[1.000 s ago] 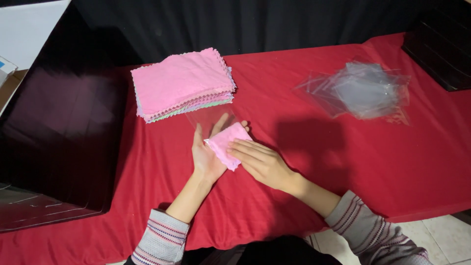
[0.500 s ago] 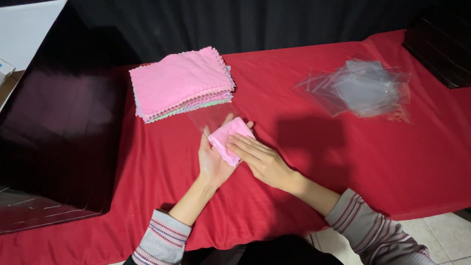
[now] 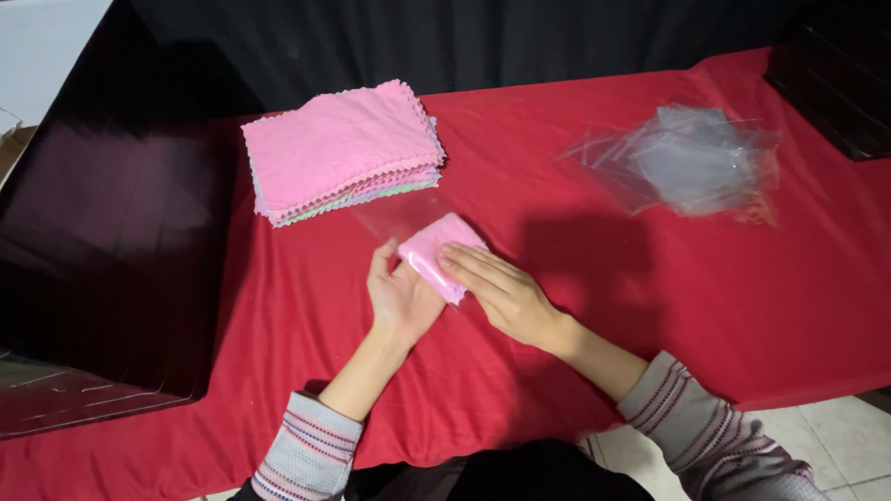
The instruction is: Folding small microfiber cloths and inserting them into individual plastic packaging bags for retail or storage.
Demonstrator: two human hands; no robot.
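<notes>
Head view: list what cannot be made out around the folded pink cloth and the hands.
- Folded pink cloth: underside hidden by the left hand; near edge covered by the right hand.
- Clear bag around the cloth: too transparent to trace its edges or opening.
- Stack of cloths: count untellable, only the layered edges show.
- Pile of clear bags: overlapping, glare blurs them.

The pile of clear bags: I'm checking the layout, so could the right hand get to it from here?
Probably yes: the right hand has only bare red cloth between it and the pile of clear bags.
</notes>
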